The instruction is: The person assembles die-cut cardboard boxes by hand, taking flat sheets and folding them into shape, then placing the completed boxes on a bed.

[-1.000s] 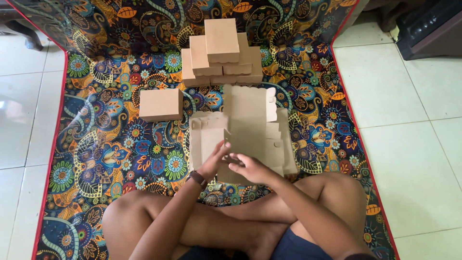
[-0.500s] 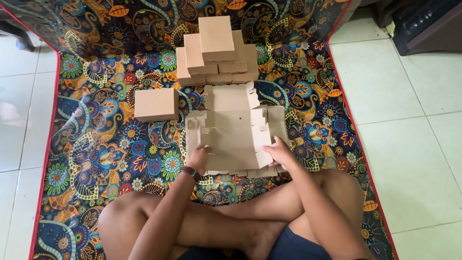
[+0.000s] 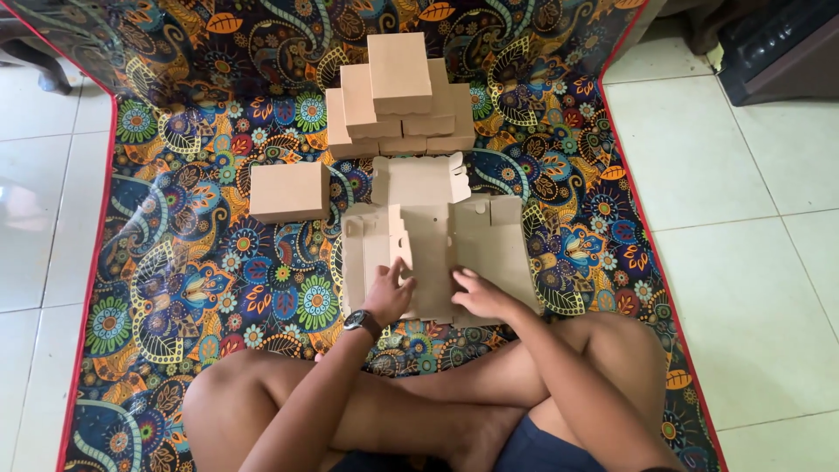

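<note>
A flat, unfolded brown cardboard box blank (image 3: 437, 240) lies on the patterned mat in front of my crossed legs. My left hand (image 3: 389, 293), a watch on its wrist, presses on the blank's near left part, beside a raised flap. My right hand (image 3: 479, 295) rests on the near middle of the blank, fingers spread. Neither hand grips anything. A stack of finished brown cardboard boxes (image 3: 398, 92) stands behind the blank. One single closed box (image 3: 289, 191) sits to the left.
The colourful patterned mat (image 3: 201, 288) with a red border covers the floor around me. Pale floor tiles (image 3: 743, 227) lie on both sides. A dark object (image 3: 778, 44) stands at the top right corner.
Both hands have moved inward from the blank's outer edges toward its near middle. The blank now lies flatter and more spread out on the mat.
</note>
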